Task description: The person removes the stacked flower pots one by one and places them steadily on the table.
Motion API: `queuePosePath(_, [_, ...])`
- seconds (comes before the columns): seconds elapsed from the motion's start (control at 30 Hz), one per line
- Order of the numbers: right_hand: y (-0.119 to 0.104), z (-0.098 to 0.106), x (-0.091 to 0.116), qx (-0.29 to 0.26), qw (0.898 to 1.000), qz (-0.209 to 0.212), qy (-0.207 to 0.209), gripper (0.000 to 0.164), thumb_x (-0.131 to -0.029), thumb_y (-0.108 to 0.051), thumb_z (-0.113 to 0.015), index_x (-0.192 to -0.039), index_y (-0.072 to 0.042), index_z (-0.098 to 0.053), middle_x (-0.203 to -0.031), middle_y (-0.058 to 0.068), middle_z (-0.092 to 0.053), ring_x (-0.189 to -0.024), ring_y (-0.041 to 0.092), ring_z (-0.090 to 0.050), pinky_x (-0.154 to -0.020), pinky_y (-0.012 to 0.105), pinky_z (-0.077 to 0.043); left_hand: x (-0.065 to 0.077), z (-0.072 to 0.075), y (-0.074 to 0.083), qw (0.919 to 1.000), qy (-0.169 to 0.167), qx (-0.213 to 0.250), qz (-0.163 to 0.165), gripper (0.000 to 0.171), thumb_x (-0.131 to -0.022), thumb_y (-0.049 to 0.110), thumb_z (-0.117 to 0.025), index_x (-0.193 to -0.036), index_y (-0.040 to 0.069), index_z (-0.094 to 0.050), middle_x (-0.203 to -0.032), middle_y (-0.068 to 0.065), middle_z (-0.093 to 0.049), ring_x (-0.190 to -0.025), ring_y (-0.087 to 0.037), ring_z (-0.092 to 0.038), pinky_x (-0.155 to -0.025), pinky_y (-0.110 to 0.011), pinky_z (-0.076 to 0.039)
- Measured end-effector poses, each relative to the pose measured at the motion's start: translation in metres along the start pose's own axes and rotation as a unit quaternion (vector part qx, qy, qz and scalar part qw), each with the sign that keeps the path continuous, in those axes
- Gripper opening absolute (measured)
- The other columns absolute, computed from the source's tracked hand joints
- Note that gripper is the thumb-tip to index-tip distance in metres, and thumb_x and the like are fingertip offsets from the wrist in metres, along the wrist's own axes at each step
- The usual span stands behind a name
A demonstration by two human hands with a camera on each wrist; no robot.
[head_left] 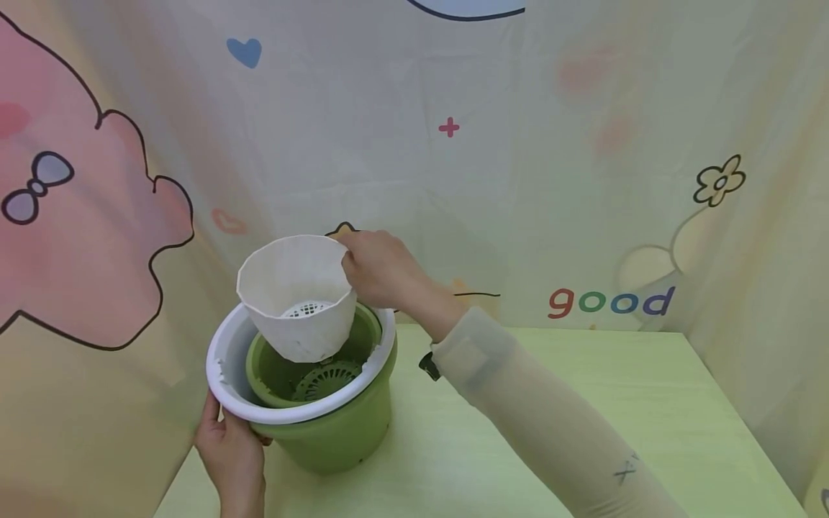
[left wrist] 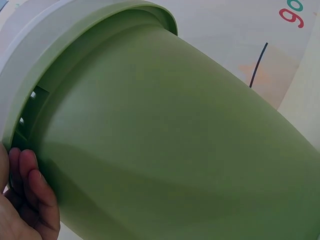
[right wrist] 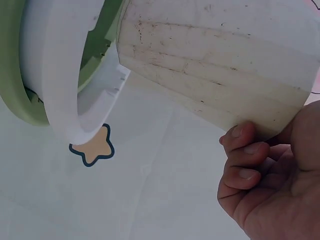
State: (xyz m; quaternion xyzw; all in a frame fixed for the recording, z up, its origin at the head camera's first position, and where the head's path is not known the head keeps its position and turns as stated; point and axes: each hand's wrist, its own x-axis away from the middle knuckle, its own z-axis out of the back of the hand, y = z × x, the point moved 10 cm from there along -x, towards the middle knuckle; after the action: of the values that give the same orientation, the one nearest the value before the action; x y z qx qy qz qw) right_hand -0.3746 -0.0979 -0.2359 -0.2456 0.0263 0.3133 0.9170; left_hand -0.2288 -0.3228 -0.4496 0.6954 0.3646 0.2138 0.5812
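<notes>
A white faceted flower pot [head_left: 314,334] with a grid of holes in its base hangs tilted over a stack of nested pots. My right hand [head_left: 382,270] pinches its rim, with the thumb on one side and curled fingers on the other. Brownish specks mark the pot's outer wall [right wrist: 200,65] in the right wrist view. Below it, a smaller green pot [head_left: 259,370] with a slotted base sits inside a white-rimmed pot [head_left: 291,415]. These stand in a large green pot [head_left: 350,439]. My left hand [head_left: 233,457] grips the stack's near-left rim, its fingers curled under the green lip [left wrist: 167,22].
A pale green tabletop [head_left: 550,403] lies under the pots and stretches right. Behind it hangs a printed curtain [head_left: 486,216] with a star, a flower and the word "good". The left side of the curtain [head_left: 78,288] comes close to the pots.
</notes>
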Motion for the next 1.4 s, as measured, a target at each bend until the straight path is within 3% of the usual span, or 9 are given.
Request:
queuePosePath(0.13, [0.002, 0.007, 0.003, 0.006, 1.0, -0.002, 0.003, 0.039, -0.108, -0.01, -0.036, -0.134, -0.012, -0.066, -0.095, 0.007, -0.069, -0.073, 0.02, -0.053, -0.062, 0.026, -0.04, 0.0, 0.0, 0.0, 1.0, 0.0, 0.0, -0.001, 0.038, -0.107, 0.031, -0.058, -0.142, 0.019, -0.065, -0.06, 0.009, -0.064, -0.034, -0.008, -0.048, -0.031, -0.021, -0.042])
queuePosePath(0.27, [0.004, 0.015, 0.005, 0.003, 1.0, -0.005, 0.01, 0.035, -0.108, -0.01, -0.038, -0.125, -0.01, -0.068, -0.102, 0.008, -0.072, -0.083, 0.021, -0.06, -0.069, 0.027, -0.045, 0.0, 0.0, 0.0, 1.0, 0.0, 0.002, -0.002, 0.038, -0.107, 0.031, -0.059, -0.142, 0.018, -0.065, -0.064, 0.01, -0.066, -0.035, -0.008, -0.049, -0.031, -0.021, -0.042])
queuePosePath(0.47, [0.008, 0.027, 0.01, -0.001, 1.0, -0.003, 0.02, 0.038, -0.108, -0.01, -0.039, -0.133, -0.011, -0.067, -0.111, 0.007, -0.074, -0.086, 0.022, -0.062, -0.075, 0.03, -0.05, 0.0, 0.0, -0.001, 1.0, 0.002, 0.003, 0.002, 0.038, -0.107, 0.032, -0.058, -0.142, 0.019, -0.065, -0.063, 0.01, -0.066, -0.034, -0.007, -0.048, -0.03, -0.021, -0.042])
queuePosePath(0.6, [0.012, 0.035, 0.013, -0.001, 1.0, -0.006, 0.03, 0.039, -0.108, -0.011, -0.04, -0.138, -0.011, -0.065, -0.127, 0.004, -0.072, -0.093, 0.019, -0.064, -0.083, 0.031, -0.054, 0.001, 0.001, -0.001, 1.0, 0.002, 0.005, 0.004, 0.038, -0.107, 0.031, -0.058, -0.143, 0.02, -0.064, -0.064, 0.01, -0.066, -0.035, -0.007, -0.048, -0.03, -0.021, -0.042])
queuePosePath(1.2, [0.031, 0.059, 0.022, -0.025, 0.998, -0.027, 0.05, 0.042, -0.107, -0.011, -0.039, -0.142, -0.009, -0.062, -0.102, 0.007, -0.073, -0.065, 0.02, -0.05, -0.059, 0.027, -0.042, 0.002, 0.002, -0.002, 0.9999, 0.004, 0.002, 0.01, 0.04, -0.107, 0.033, -0.058, -0.144, 0.021, -0.063, -0.07, 0.012, -0.069, -0.035, -0.008, -0.049, -0.032, -0.021, -0.042])
queuePosePath(1.4, [0.04, 0.071, 0.025, -0.022, 0.997, -0.036, 0.065, 0.043, -0.107, -0.011, -0.037, -0.142, -0.008, -0.062, -0.103, 0.007, -0.072, -0.07, 0.022, -0.049, -0.061, 0.027, -0.04, 0.002, 0.002, -0.003, 0.9999, 0.003, 0.005, 0.009, 0.04, -0.107, 0.032, -0.058, -0.145, 0.02, -0.062, -0.076, 0.013, -0.071, -0.036, -0.007, -0.05, -0.031, -0.021, -0.042])
